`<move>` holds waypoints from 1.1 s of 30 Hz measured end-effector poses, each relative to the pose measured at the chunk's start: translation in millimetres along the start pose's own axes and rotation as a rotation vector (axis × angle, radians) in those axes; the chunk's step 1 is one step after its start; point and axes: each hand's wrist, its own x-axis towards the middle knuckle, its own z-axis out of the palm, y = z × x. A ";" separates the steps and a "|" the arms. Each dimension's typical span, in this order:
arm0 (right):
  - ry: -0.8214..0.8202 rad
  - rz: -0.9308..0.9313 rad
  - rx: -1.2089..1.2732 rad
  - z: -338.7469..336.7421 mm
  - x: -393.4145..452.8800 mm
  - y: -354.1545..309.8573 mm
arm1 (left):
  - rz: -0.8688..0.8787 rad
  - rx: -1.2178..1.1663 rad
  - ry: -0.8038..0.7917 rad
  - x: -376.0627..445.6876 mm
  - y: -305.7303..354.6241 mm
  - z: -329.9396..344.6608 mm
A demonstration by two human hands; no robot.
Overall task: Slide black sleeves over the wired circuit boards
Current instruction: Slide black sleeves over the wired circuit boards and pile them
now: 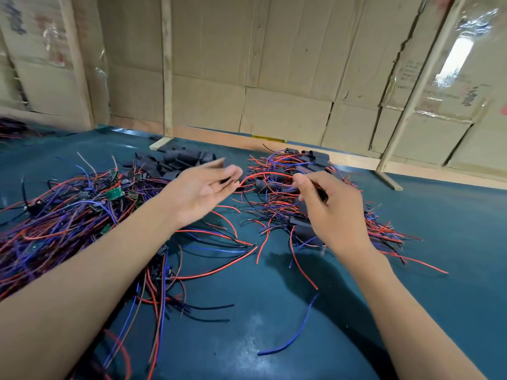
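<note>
A tangle of red, blue and black wires with small green circuit boards (113, 192) lies at the left of the table. Loose black sleeves (178, 160) are heaped at the back centre. To the right lies a pile of sleeved boards (315, 157) with their wires. My left hand (203, 187) hovers palm up between the heaps, fingers relaxed and blurred, with a dark sleeve just behind its fingertips; nothing is plainly gripped. My right hand (329, 212) is curled over the right pile and pinches a black sleeved piece (323, 195). A red wire (260, 175) arcs between the two hands.
The blue-green table mat (274, 311) carries stray wires near me, among them a loose blue wire (296, 333). A cardboard wall (274, 78) with wooden battens closes off the back, and a wooden strip (388, 181) lies on the mat at right.
</note>
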 end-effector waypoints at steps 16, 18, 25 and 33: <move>0.169 0.089 0.063 18.9 -14.4 -20.3 | -0.235 -0.189 0.011 -17.9 -7.5 17.8; 0.199 0.106 0.052 17.8 -13.5 -21.2 | -0.191 -0.105 0.018 -15.9 -8.7 20.9; 0.255 0.099 -0.068 8.3 -12.0 -11.4 | 0.549 1.288 -0.059 -9.8 -29.8 3.0; 0.286 0.094 -0.045 7.3 -11.5 -9.5 | 0.662 1.151 -0.068 -11.8 -30.6 4.7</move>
